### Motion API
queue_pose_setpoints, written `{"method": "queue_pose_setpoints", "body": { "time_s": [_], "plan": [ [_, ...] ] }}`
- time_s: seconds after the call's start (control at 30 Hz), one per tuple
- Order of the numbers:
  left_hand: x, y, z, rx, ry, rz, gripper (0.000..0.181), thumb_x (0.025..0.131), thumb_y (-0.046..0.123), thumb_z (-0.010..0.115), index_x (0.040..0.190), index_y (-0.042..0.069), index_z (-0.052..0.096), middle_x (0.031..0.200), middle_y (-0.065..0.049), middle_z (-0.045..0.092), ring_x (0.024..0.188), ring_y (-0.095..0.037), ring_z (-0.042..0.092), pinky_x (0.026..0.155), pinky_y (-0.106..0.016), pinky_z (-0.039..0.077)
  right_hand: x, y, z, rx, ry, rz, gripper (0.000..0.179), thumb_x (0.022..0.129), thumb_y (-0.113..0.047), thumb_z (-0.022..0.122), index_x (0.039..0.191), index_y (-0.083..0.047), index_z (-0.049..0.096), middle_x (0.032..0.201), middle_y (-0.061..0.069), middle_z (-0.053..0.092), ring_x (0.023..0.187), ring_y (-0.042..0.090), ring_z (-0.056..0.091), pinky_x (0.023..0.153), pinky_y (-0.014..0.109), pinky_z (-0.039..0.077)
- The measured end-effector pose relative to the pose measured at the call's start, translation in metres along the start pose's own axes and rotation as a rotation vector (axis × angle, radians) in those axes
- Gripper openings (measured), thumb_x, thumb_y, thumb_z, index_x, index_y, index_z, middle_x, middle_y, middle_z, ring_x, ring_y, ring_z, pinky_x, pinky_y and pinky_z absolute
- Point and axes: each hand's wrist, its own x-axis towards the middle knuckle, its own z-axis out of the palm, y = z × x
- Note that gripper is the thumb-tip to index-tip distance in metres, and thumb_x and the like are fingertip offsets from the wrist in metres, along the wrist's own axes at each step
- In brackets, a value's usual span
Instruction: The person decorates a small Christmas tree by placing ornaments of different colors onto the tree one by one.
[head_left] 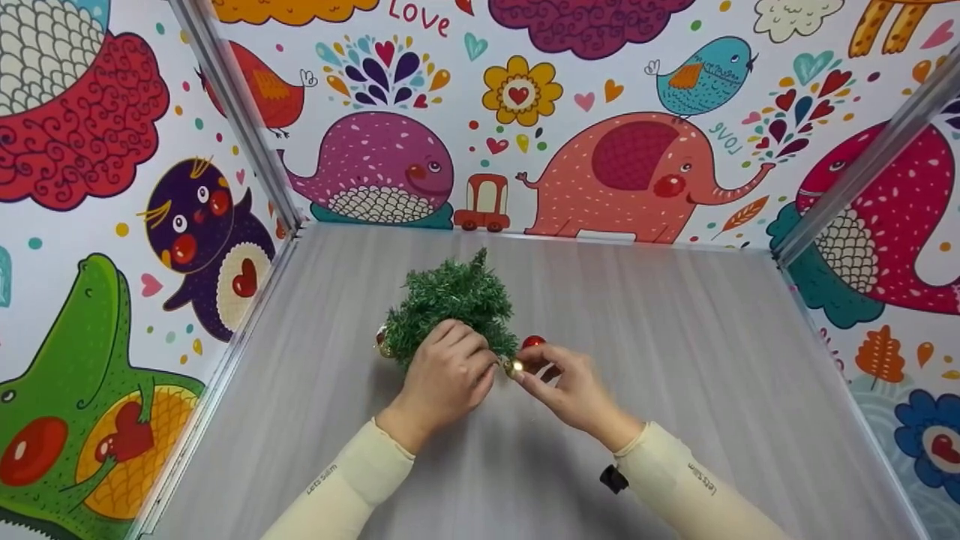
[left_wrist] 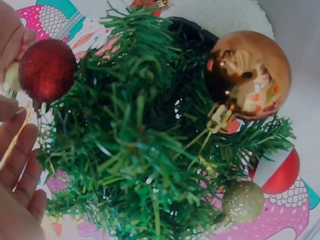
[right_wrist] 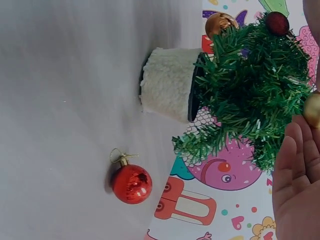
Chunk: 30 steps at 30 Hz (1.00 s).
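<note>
Though a copper bauble (left_wrist: pixel 255 75) and a dark red bauble (left_wrist: pixel 47 70) are already hung on the Christmas tree (head_left: pixel 450 300), a gold bauble (head_left: pixel 514 367) is only pinched beside it by the right hand (head_left: pixel 576 388); the left hand (head_left: pixel 448 367)'s grip cannot be told. A shiny red bauble (right_wrist: pixel 131 184) is left on the surface (right_wrist: pixel 60 125).

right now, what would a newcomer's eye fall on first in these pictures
Probably the tree, standing on the table near the centre of the head view. Then the shiny gold ball pinched by the right hand beside it, and the big elephant on the wall behind.
</note>
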Motion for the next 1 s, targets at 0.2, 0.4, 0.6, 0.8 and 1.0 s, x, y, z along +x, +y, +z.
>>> {"method": "queue_pose_setpoints", "body": {
  "time_s": [0.2, 0.4, 0.6, 0.8, 1.0],
  "plan": [
    [0.003, 0.001, -0.001, -0.028, 0.023, -0.035, 0.009, 0.085, 0.018, 0.069, 0.079, 0.013, 0.074, 0.084, 0.002, 0.068, 0.086, -0.02, 0.061, 0.094, -0.038, 0.045, -0.003, 0.011, 0.002, 0.022, -0.071, 0.004, 0.019, 0.096, -0.021, 0.068, 0.115, -0.021, 0.067, 0.105, -0.008, 0.069, 0.089, 0.011, 0.066, 0.067, 0.031, 0.056],
    [0.007, 0.005, 0.0, -0.019, 0.02, -0.037, 0.008, 0.083, 0.018, 0.074, 0.078, 0.012, 0.074, 0.083, 0.001, 0.067, 0.084, -0.021, 0.06, 0.088, -0.038, 0.046, -0.002, 0.009, 0.004, -0.038, -0.052, -0.028, 0.021, 0.096, -0.022, 0.068, 0.116, -0.018, 0.067, 0.11, -0.008, 0.067, 0.093, 0.016, 0.066, 0.068, 0.032, 0.057],
    [0.01, 0.007, 0.0, 0.014, 0.014, -0.053, 0.01, 0.086, 0.021, 0.071, 0.079, 0.014, 0.074, 0.083, 0.001, 0.067, 0.083, -0.021, 0.06, 0.087, -0.038, 0.046, 0.002, 0.004, 0.006, -0.081, 0.044, -0.166, 0.02, 0.092, -0.014, 0.071, 0.112, -0.016, 0.068, 0.106, -0.002, 0.066, 0.088, 0.017, 0.064, 0.066, 0.03, 0.056],
    [0.012, 0.007, 0.001, 0.015, 0.025, -0.083, 0.009, 0.085, 0.02, 0.072, 0.078, 0.014, 0.073, 0.081, 0.002, 0.066, 0.08, -0.021, 0.06, 0.085, -0.038, 0.046, 0.008, 0.0, 0.008, -0.089, 0.127, -0.217, 0.015, 0.09, -0.012, 0.073, 0.104, -0.017, 0.071, 0.103, -0.009, 0.064, 0.085, 0.009, 0.058, 0.065, 0.029, 0.054],
    [0.013, 0.01, 0.001, 0.021, 0.029, -0.104, 0.012, 0.087, 0.021, 0.07, 0.077, 0.014, 0.073, 0.08, 0.002, 0.065, 0.078, -0.021, 0.059, 0.082, -0.038, 0.046, 0.012, -0.003, 0.014, -0.104, 0.172, -0.206, 0.009, 0.09, -0.011, 0.074, 0.097, -0.016, 0.072, 0.097, -0.007, 0.065, 0.079, 0.013, 0.059, 0.064, 0.032, 0.055]
  ]
}}
